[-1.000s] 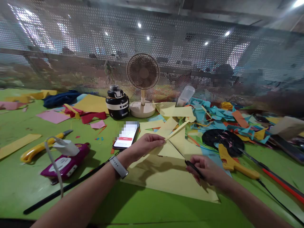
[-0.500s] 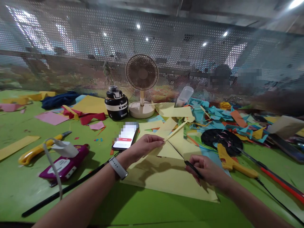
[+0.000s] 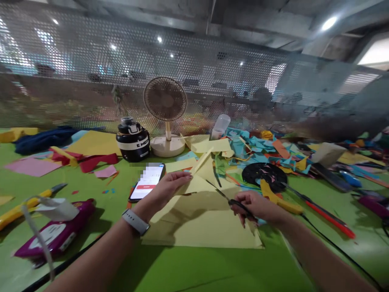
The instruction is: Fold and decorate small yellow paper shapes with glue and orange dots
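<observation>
My left hand (image 3: pixel 176 181), wearing a watch with a pale strap, pinches a pale yellow piece of paper (image 3: pixel 203 163) between thumb and fingertips. In my right hand (image 3: pixel 255 207) is a pair of scissors (image 3: pixel 217 189) with black handles, fingers wrapped round them. The blades point up and left toward the pinched paper, their tips a little apart from my left fingertips. Beneath both hands lies a larger pale yellow sheet (image 3: pixel 197 227), shadowed by my hands. A phone (image 3: pixel 148 180) with a lit screen rests just left of my left hand.
Behind stand a black bottle (image 3: pixel 133 142) and a small fan (image 3: pixel 165 99). Coloured paper scraps (image 3: pixel 252 144) pile at right, near a black round tray (image 3: pixel 252 174), a yellow glue gun (image 3: pixel 279 198) and its cable. A purple power strip (image 3: pixel 60 231) and yellow-handled cutter (image 3: pixel 33 202) lie left.
The view has turned to the right, so the table things sit further left. The scissors have drawn back from the left fingertips. Both hands keep their hold.
</observation>
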`<state>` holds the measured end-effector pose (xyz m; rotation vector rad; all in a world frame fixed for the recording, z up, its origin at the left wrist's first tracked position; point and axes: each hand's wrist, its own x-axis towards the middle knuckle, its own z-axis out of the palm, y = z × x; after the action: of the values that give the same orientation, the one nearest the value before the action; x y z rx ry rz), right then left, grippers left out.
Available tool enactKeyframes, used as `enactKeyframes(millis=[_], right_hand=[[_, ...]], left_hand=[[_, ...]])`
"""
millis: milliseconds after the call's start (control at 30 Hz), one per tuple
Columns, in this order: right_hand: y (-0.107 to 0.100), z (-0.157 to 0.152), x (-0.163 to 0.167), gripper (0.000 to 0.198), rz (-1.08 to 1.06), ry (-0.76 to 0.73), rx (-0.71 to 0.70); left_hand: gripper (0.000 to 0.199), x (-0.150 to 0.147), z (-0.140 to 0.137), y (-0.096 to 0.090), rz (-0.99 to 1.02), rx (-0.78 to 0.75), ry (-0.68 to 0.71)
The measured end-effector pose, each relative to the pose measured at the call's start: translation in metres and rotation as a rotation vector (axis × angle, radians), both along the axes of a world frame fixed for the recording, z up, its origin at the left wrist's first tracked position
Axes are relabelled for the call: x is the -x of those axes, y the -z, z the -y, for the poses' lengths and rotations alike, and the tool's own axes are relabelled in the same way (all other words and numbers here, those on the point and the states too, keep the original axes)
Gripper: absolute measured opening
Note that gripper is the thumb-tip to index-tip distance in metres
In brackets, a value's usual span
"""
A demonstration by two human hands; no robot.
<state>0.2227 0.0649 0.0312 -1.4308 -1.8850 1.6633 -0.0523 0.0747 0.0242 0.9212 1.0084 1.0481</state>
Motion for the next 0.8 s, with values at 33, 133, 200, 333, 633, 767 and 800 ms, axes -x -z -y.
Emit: enactKeyframes(millis=[33, 133, 200, 333, 633, 767, 800], right_hand=[[-0.003, -0.001, -0.003, 0.046, -0.023, 0.002, -0.015], [-0.015, -0.004, -0.011, 0.050, -0.058, 0.061, -0.083], [-0.025, -0.006, -0.014, 0.051, -0.037, 0.138, -0.178], [-0.039, -0.021, -0.020, 0.051, 0.162, 0.255, -0.483], [-0.042, -0.089, -0.052, 0.035, 0.788, 0.339, -0.589], [-0.050, -0.107, -0.076, 0.023, 1.014, 0.347, -0.561], [-0.050, -0.109, -0.081, 0.024, 1.057, 0.339, -0.541]], left_hand=[[0.023, 0.000, 0.000, -0.002, 0.022, 0.017, -0.020], [0.024, 0.001, 0.000, -0.004, 0.046, 0.042, -0.056], [0.026, 0.002, -0.001, -0.003, 0.052, 0.040, -0.042], [0.026, 0.002, -0.002, -0.001, 0.071, 0.026, -0.021], [0.025, -0.002, 0.004, -0.004, -0.008, 0.040, 0.016], [0.028, -0.002, 0.003, -0.003, -0.022, 0.050, 0.042], [0.028, -0.002, 0.002, -0.002, -0.023, 0.051, 0.042]])
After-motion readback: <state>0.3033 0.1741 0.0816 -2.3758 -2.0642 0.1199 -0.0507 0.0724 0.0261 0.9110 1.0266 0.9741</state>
